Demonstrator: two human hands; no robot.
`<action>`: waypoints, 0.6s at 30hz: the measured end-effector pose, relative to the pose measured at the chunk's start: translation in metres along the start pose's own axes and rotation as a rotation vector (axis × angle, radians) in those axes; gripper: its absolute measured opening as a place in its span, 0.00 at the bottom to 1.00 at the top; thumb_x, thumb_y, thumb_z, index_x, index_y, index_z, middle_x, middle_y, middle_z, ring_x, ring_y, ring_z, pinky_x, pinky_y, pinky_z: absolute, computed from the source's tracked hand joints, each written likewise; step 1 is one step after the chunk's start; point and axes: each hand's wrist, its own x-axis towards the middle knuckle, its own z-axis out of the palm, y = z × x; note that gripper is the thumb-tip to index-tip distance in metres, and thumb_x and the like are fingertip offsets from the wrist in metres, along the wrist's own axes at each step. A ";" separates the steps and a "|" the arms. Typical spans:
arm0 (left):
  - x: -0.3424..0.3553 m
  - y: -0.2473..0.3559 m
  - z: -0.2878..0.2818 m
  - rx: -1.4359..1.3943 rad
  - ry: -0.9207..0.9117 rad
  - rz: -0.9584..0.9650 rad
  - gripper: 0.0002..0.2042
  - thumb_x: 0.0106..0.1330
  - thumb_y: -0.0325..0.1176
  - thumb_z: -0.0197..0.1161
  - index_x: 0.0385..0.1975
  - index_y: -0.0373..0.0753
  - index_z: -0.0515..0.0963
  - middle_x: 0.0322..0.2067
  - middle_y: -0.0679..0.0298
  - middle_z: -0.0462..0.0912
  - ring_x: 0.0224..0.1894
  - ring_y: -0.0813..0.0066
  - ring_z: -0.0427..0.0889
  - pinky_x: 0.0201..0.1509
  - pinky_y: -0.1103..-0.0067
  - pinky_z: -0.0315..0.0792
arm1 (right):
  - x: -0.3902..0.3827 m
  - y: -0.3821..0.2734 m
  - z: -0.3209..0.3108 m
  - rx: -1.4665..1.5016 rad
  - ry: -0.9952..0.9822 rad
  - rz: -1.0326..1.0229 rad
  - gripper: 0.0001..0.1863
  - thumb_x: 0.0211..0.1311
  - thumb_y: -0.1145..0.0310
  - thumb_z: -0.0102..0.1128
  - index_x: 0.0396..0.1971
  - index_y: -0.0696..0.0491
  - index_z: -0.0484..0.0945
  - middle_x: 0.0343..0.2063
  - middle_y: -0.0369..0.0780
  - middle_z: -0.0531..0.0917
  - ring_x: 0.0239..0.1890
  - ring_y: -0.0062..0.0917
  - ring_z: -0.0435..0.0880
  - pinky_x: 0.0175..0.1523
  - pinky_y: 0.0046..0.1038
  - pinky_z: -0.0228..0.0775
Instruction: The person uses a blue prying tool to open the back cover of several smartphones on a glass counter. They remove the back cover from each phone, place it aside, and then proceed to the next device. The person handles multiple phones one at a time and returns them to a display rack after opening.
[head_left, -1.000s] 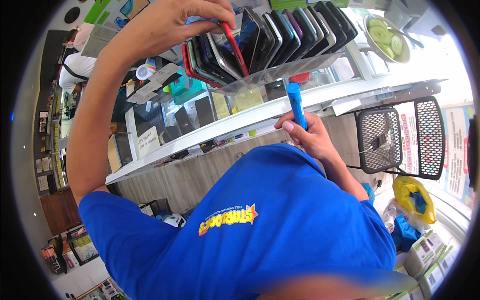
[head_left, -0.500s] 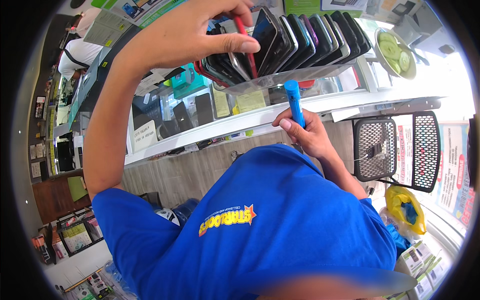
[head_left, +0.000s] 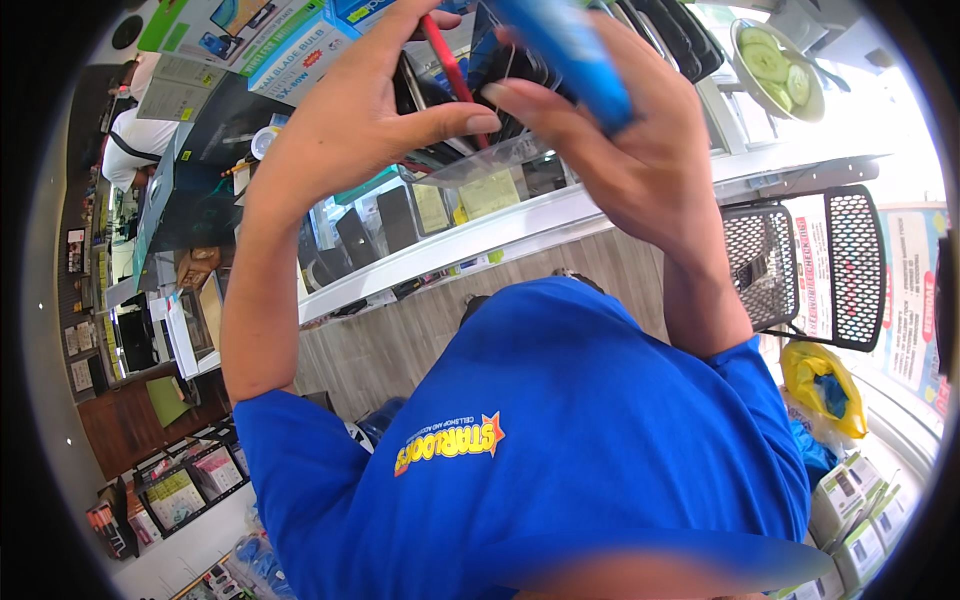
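My left hand [head_left: 360, 130] is closed on a red-edged phone [head_left: 446, 62] standing among a row of dark phones [head_left: 685, 45] in a clear plastic rack [head_left: 465, 165]; its thumb crosses the front of the row. Close by, my right hand [head_left: 635, 160] grips a thick blue marker [head_left: 570, 60], slanted up to the left and blurred by motion. My right thumb tip reaches toward the phones just right of the red one, hiding part of the row. Whether it touches them I cannot tell.
A glass display counter [head_left: 400, 260] runs across in front of me, with product boxes [head_left: 285, 60] and a bowl of cucumber slices [head_left: 810, 105] on it. A mesh chair [head_left: 855, 270] and yellow bag [head_left: 820, 390] stand right. A co-worker in white [head_left: 135, 145] is at far left.
My right hand with the marker has swung up and forward from below the rack to the phones. My left hand stays on the red phone, its arm now further right in view.
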 end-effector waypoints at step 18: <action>-0.038 -0.041 0.002 -0.034 0.208 -0.004 0.38 0.55 0.45 0.83 0.66 0.42 0.76 0.53 0.56 0.83 0.48 0.64 0.82 0.52 0.72 0.76 | 0.027 -0.035 0.022 -0.483 -0.182 0.176 0.34 0.60 0.53 0.74 0.61 0.59 0.78 0.69 0.57 0.69 0.64 0.54 0.78 0.65 0.42 0.75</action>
